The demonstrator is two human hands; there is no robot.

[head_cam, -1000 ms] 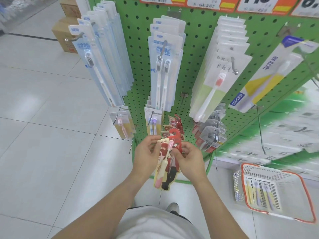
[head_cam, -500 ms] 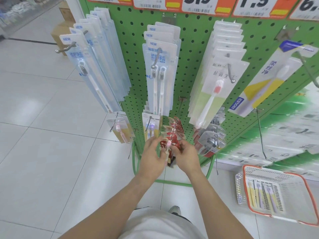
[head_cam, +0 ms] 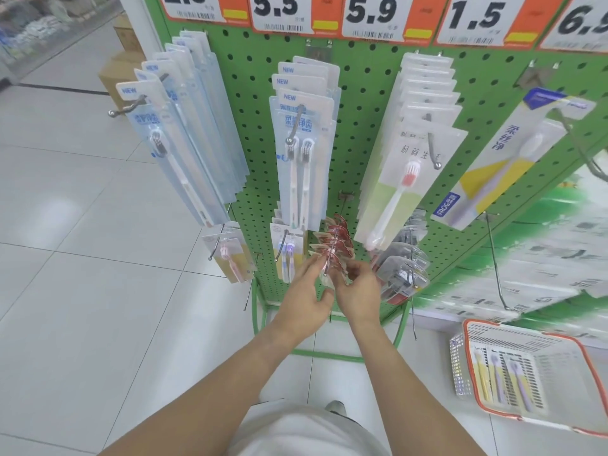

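Toothbrushes everywhere on this green pegboard rack (head_cam: 362, 103), and the person is down at the low row with both hands on the front red pack (head_cam: 330, 280). Their left grip (head_cam: 304, 291) pinches the pack's left edge, fingers on top and thumb underneath. The right grip (head_cam: 360, 289) has its fingers curled round the right edge, so both are grasping it. The pack sits right at the tip of the metal hook (head_cam: 330, 255), in front of the other red packs (head_cam: 340, 232) strung on that hook. Honestly can't tell if it's threaded on or just off the end. Small two-brush packs (head_cam: 286, 255) hang just beside it on the left, clear blister packs (head_cam: 403, 268) on the right. Over on the floor to the right sits a white basket (head_cam: 467, 327) with an orange rim, a few toothbrush packs (head_cam: 493, 376) lying in it.
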